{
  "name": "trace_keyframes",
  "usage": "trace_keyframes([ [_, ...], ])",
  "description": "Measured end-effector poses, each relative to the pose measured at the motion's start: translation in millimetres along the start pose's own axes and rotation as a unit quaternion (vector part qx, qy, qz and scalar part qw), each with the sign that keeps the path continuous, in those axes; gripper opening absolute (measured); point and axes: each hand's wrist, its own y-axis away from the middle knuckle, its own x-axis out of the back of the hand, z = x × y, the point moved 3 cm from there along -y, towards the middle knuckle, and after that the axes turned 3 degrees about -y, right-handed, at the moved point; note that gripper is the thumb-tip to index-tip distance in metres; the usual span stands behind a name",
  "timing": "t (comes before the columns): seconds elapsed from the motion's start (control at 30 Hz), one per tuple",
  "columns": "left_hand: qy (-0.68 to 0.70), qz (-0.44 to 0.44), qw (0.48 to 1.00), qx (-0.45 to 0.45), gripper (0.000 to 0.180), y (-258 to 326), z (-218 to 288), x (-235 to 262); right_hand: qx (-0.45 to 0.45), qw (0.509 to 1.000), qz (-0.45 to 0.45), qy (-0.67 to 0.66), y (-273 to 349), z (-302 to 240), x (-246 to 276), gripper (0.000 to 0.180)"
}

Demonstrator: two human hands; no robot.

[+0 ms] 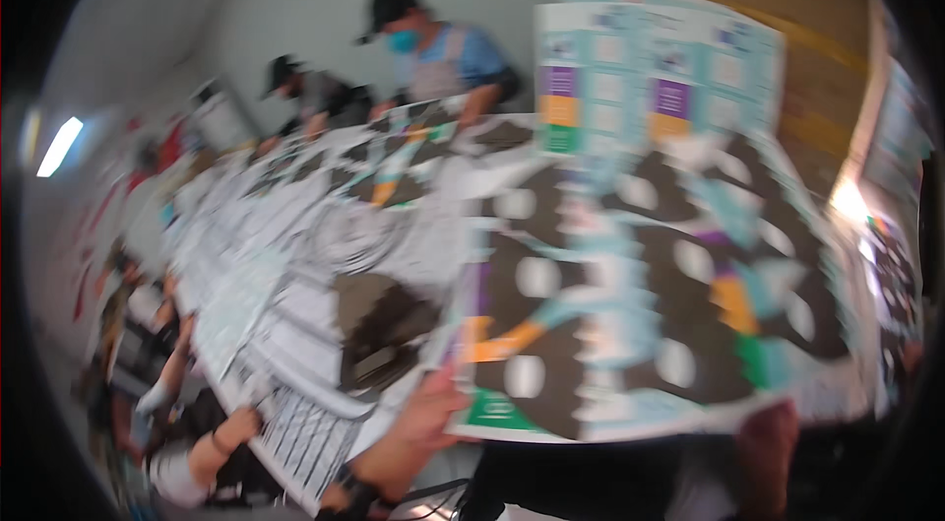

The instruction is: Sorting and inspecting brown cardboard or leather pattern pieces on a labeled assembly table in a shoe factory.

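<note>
A large printed sheet (610, 363) fills the right half of the view, tilted up and blurred. It bears dark brown jagged-edged shapes with white ovals, and purple, orange and green blocks. My left hand (433, 410) grips its lower left corner, fingers closed on the edge. Along the bottom edge, my right hand (770, 432) is closed on the sheet, partly hidden and smeared. Behind its upper end stand more printed sheets (630, 68) in pale blue. Left of the sheet, a stack of dark brown pieces (379, 329) lies on the table.
White printed papers (266, 280) cover the long table. Across it, a person in a blue shirt and cap (443, 58) bends over sheets, beside another person (305, 93). More people's arms (226, 432) reach in from the left. A brown board (822, 78) stands at the back right.
</note>
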Motion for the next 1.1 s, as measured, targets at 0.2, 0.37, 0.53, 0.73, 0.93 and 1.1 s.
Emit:
trace_keyframes([
  [0.2, 0.078, -0.141, 0.982, 0.099, 0.069, -21.2, -49.0, -23.0, 0.067, 0.998, -0.004, -0.001, 38.7, -13.8, 11.7, 0.05],
  [0.37, 0.009, -0.16, 0.982, 0.101, 0.063, -79.6, -77.7, -14.9, -0.006, 0.998, 0.028, -0.049, 24.4, 13.8, 30.0, 0.044],
  [0.53, 0.0, -0.093, 0.99, 0.107, 0.066, -119.5, -58.7, -22.3, 0.023, 0.992, -0.026, -0.123, -12.8, -0.4, -3.9, 0.055],
  [0.73, -0.031, -0.041, 0.997, 0.058, 0.071, -152.0, -70.1, -51.0, -0.042, 0.997, 0.013, -0.066, -18.0, 11.6, 38.1, 0.036],
  [0.93, -0.205, -0.051, 0.974, 0.085, 0.072, -167.6, -58.7, -54.9, -0.131, 0.981, 0.131, 0.06, -39.4, 2.1, 20.5, 0.017],
  [1.1, -0.397, 0.077, 0.913, 0.054, 0.05, -182.6, -62.8, -39.5, -0.139, 0.972, 0.152, 0.112, -52.4, 1.9, 25.2, 0.02],
])
